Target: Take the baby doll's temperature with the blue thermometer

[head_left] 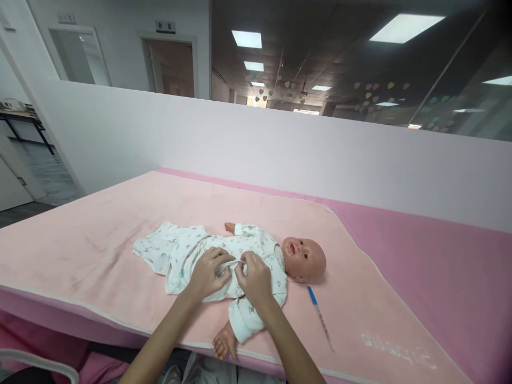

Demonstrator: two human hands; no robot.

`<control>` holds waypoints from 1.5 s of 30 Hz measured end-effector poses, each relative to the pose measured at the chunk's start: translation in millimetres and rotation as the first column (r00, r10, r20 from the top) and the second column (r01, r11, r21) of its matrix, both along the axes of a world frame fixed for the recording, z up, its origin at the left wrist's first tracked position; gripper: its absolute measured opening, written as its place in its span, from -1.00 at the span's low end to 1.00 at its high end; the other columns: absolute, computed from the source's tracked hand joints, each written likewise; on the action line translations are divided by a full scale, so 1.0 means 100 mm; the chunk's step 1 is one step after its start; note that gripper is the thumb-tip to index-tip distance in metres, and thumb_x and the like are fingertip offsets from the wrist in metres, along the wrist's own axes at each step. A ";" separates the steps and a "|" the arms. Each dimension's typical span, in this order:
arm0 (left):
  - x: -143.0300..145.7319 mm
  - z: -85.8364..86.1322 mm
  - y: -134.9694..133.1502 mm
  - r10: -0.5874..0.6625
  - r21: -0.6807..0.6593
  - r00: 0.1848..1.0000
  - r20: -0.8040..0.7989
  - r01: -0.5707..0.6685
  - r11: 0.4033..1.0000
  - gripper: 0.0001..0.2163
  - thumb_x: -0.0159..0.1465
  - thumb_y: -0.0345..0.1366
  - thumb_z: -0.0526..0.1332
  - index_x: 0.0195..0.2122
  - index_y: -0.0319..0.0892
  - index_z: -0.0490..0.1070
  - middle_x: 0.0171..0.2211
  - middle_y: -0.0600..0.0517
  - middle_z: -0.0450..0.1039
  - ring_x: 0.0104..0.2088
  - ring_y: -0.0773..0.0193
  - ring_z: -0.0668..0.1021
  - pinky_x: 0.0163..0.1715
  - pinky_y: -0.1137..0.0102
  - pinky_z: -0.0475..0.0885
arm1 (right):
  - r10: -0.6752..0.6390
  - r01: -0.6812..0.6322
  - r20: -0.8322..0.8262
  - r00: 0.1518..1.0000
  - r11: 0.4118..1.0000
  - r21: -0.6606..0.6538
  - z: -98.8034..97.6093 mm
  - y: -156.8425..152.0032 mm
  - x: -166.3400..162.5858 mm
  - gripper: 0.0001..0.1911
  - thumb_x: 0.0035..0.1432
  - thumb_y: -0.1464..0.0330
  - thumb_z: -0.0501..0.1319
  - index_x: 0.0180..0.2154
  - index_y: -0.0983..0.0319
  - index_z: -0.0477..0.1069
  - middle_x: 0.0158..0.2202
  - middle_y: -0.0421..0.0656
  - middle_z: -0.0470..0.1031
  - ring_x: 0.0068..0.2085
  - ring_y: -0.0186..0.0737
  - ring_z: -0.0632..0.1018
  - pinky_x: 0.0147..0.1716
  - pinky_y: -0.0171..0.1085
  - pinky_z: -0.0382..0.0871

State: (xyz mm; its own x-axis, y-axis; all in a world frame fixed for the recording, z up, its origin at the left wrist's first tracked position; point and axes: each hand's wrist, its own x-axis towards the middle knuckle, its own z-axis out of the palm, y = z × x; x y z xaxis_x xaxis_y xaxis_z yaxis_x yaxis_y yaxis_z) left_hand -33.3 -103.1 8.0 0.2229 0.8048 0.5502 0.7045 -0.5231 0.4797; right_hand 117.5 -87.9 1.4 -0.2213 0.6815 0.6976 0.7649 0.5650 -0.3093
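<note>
A baby doll (pixel 302 258) lies on its back on a pale pink blanket (pixel 100 224), head to the right. It wears a white printed romper (pixel 180 253). My left hand (pixel 208 274) and my right hand (pixel 254 277) rest side by side on the doll's chest. Both pinch the front edge of the romper, fingers curled on the cloth. The doll's near arm (pixel 226 341) sticks out toward me below my right wrist.
A thin blue-tipped thermometer (pixel 320 317) lies on the blanket right of the doll. The blanket covers a darker pink mattress (pixel 440 256). A white partition wall (pixel 280 149) runs along the far side. A doorway and floor show at far left.
</note>
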 end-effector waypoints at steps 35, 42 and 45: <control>-0.03 -0.02 0.04 0.009 -0.153 0.985 0.175 0.018 0.988 -0.86 0.05 -0.47 0.05 -0.42 -0.15 0.36 -0.16 0.02 0.32 -0.13 0.19 0.41 -0.12 0.33 0.31 | 0.061 -0.060 0.004 0.998 0.994 -0.087 -0.01 -0.01 0.03 -0.89 0.13 0.43 0.06 -0.38 0.20 0.35 -0.37 -0.22 0.43 -0.32 -0.32 0.43 -0.35 -0.39 0.21; -0.03 0.01 0.02 -0.009 -0.116 0.987 0.158 0.028 0.993 -0.84 0.09 -0.46 0.02 -0.38 -0.15 0.35 -0.18 0.00 0.34 -0.15 0.18 0.41 -0.15 0.32 0.32 | 0.047 -0.046 0.012 0.999 0.997 -0.069 0.00 -0.01 0.02 -0.86 0.16 0.42 0.03 -0.38 0.21 0.34 -0.41 -0.21 0.43 -0.35 -0.31 0.42 -0.38 -0.38 0.21; -0.02 0.01 0.01 -0.013 -0.089 0.990 0.140 0.026 0.996 -0.84 0.10 -0.45 0.02 -0.34 -0.14 0.34 -0.19 0.00 0.34 -0.15 0.18 0.40 -0.14 0.32 0.31 | 0.034 -0.033 0.016 0.999 0.998 -0.062 -0.01 -0.01 0.01 -0.86 0.17 0.41 0.02 -0.38 0.21 0.34 -0.42 -0.21 0.43 -0.37 -0.32 0.43 -0.39 -0.38 0.21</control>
State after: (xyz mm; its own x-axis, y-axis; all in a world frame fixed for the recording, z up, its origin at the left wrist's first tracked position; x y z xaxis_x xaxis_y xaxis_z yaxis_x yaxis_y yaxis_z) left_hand -35.2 -102.0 8.7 0.1652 0.8488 0.5022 0.6176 -0.4860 0.6183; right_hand 118.9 -88.4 0.8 -0.2565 0.7151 0.6503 0.7511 0.5709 -0.3316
